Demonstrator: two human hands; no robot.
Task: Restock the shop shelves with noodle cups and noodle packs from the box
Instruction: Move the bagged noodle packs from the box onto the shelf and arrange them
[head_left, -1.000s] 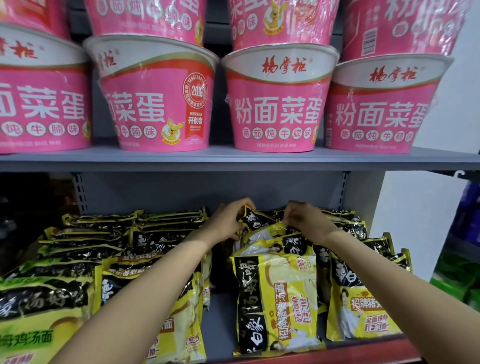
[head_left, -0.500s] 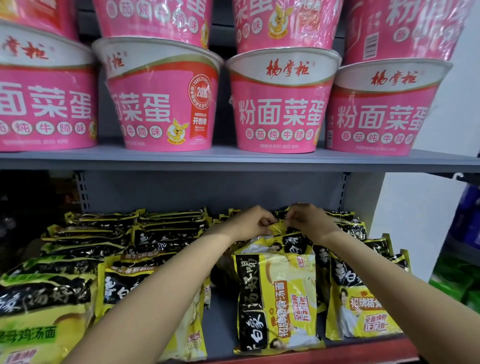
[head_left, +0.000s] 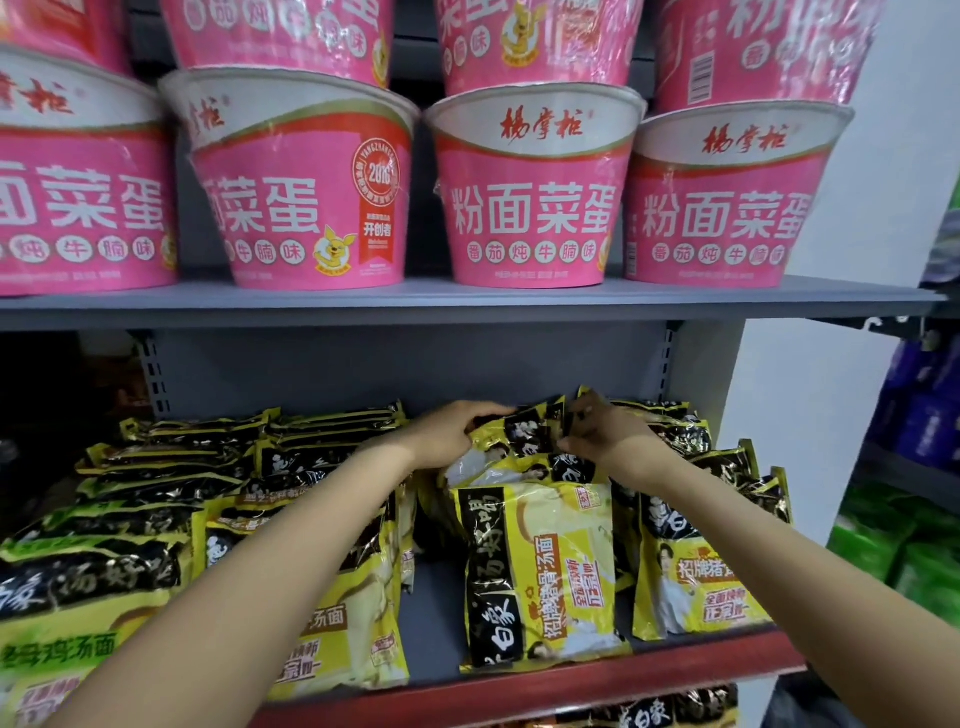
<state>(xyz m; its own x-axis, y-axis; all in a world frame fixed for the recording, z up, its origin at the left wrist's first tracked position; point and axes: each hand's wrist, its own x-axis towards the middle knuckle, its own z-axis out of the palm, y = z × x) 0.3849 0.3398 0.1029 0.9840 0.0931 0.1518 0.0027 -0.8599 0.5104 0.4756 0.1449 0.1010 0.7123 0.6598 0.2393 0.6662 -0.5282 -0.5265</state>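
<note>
Yellow-and-black noodle packs lie in rows on the lower shelf (head_left: 519, 691). Both my hands reach to the back of the middle row. My left hand (head_left: 449, 434) grips the left edge of a raised noodle pack (head_left: 519, 431) there, and my right hand (head_left: 602, 431) pinches its right edge. In front of it a large yellow pack (head_left: 540, 571) lies flat near the shelf's red front lip. Pink noodle cups (head_left: 530, 208) stand stacked two high on the upper grey shelf (head_left: 467, 306).
More noodle packs fill the left rows (head_left: 156, 519) and the right row (head_left: 711, 561). A bare grey strip of shelf (head_left: 434, 618) runs between the rows. A white side panel (head_left: 789, 415) closes the shelf on the right; green and blue goods lie beyond it.
My left hand has moved right, from the gap between the rows to the pack's left edge. Both hands now hold the back pack, which is lifted slightly.
</note>
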